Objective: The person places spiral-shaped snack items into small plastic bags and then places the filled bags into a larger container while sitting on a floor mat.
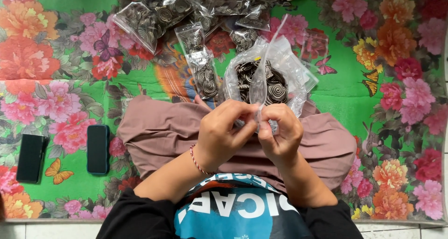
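My left hand (223, 132) and my right hand (279, 130) meet in front of me above my lap, both pinching a small clear plastic bag (259, 82) that stands up between them. Just beyond it sits a large open clear bag (289, 64) full of dark swirl-patterned round biscuits. A red string bracelet circles my left wrist. My fingers hide the lower end of the small bag.
Several filled clear packets (154, 15) of the same biscuits lie at the top of the flowered green mat (340, 94), and one narrow packet (203, 73) lies near my knee. Two dark phones (31, 158) (98, 149) rest on the mat at left. White tile borders the mat.
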